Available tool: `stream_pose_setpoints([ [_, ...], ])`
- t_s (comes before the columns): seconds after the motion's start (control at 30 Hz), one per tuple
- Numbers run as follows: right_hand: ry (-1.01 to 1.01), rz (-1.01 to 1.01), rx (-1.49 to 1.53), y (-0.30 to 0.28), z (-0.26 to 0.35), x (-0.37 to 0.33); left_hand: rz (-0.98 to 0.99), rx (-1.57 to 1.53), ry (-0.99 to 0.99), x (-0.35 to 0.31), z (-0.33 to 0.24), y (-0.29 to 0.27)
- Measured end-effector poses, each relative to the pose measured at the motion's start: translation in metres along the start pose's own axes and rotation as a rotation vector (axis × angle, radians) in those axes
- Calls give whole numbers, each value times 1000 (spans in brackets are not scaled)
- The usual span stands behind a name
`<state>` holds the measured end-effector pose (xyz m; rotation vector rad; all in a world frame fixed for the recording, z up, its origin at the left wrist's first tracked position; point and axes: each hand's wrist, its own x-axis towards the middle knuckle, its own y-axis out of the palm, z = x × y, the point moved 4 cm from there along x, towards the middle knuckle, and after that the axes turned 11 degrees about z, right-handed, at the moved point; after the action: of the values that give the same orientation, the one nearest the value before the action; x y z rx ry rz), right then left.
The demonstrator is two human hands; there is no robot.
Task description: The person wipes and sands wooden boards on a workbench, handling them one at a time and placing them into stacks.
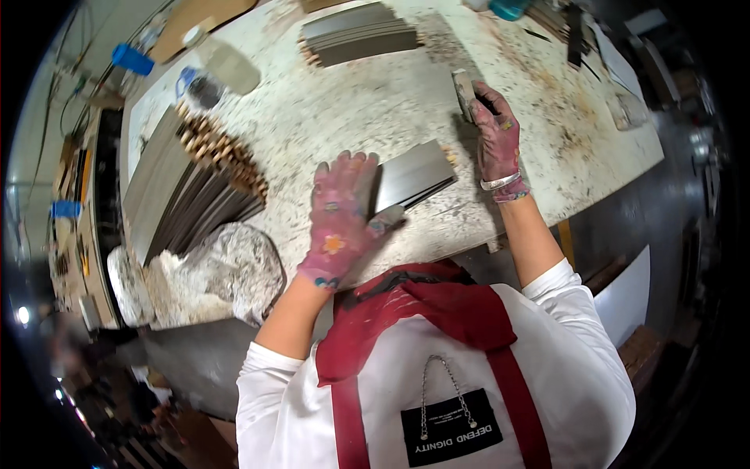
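Note:
My left hand [337,219], in a pink flowered glove, lies with its fingers stretched out at the left end of a small stack of flat grey metal plates [414,173]. Its thumb rests along the plates' near edge. Small wooden ends show at the stack's far right side. To the right, my right hand [498,133], gloved alike, is closed around a worn, whitish block [464,95] and holds it by the table surface. The block's exact kind is unclear, and my fingers partly hide it.
A large fanned stack of grey plates with wooden ends [187,187] lies at the left, another stack [359,35] at the back. A cloudy bottle [226,62] and a blue cup [133,59] stand back left. White-crusted cloth [234,270] lies near left on the stained white table [312,109].

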<state>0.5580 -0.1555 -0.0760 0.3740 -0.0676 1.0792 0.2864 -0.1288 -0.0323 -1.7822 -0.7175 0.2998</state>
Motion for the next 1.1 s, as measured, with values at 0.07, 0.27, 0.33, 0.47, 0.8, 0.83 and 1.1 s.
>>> stream_pose_setpoints([
  [0.07,92,-17,-21,-19,2,-8,99,53,74,20,-3,22],
  [0.27,262,77,-316,-29,3,-63,266,-130,-13,32,8,38],
  [0.33,309,93,-207,-22,3,-71,227,-112,8,32,9,38],
  [0.47,244,168,-436,-9,11,-57,190,-142,53,32,11,40],
  [0.8,241,382,-862,1,40,-79,106,-88,59,30,14,49],
  [0.83,236,412,-869,-10,46,-82,106,-84,56,30,15,48],
  [1.1,339,135,-397,-39,51,-95,40,247,197,34,-10,19],
])
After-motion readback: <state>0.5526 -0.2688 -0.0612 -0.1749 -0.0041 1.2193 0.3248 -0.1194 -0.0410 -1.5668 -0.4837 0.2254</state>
